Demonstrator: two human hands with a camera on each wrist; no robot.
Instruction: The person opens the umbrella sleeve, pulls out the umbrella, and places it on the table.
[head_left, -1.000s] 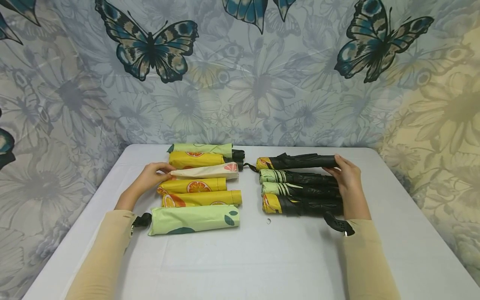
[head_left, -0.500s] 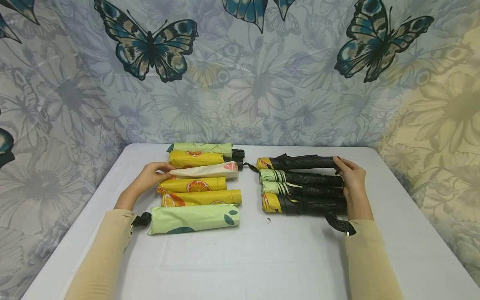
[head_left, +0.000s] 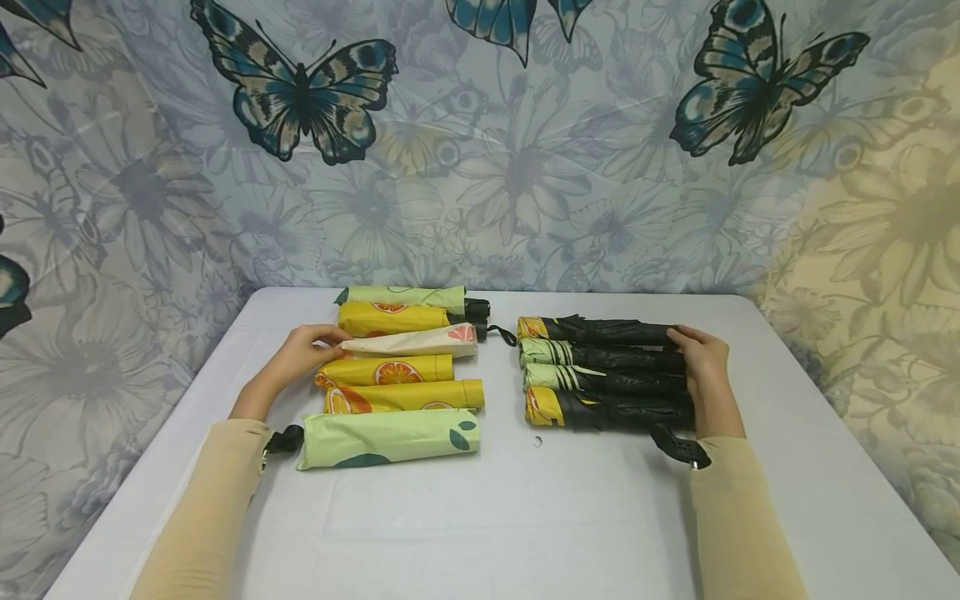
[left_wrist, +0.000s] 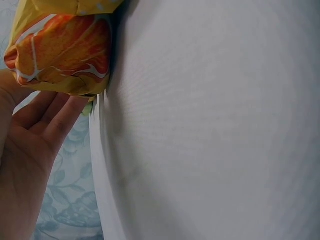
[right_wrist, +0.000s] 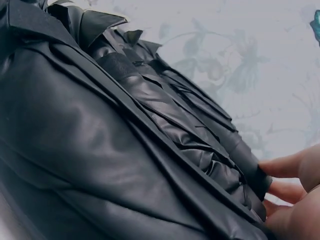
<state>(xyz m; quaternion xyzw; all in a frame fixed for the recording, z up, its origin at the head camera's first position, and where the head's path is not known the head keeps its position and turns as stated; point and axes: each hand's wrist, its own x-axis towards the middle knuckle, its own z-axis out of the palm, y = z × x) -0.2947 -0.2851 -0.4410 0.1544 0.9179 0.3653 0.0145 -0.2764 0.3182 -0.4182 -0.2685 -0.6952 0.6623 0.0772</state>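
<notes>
My left hand (head_left: 300, 358) pinches the left end of a cream umbrella sleeve (head_left: 408, 342) with a pink citrus print, lying in the left-hand row. In the left wrist view, a yellow sleeve (left_wrist: 65, 50) with an orange print hides my fingertips. At the back of the right-hand row lies a folded black umbrella (head_left: 607, 331) with a yellow-orange end; my right hand (head_left: 705, 367) holds its right end between thumb and fingers. Just in front of it are two folded black umbrellas with green-striped ends (head_left: 547, 352) and another with a yellow end (head_left: 543, 407).
Two filled sleeves, one green (head_left: 405, 296) and one yellow (head_left: 390, 319), with black ends showing, lie at the back left. Nearer are two yellow sleeves (head_left: 420, 396) and a wide green sleeve (head_left: 390, 439). A tiny ring-like bit (head_left: 537, 442) lies on the white table (head_left: 480, 525).
The back black umbrella has come down toward me, closer to the row in front, with my right hand on its end. That hand shifted slightly right. My left hand stays put.
</notes>
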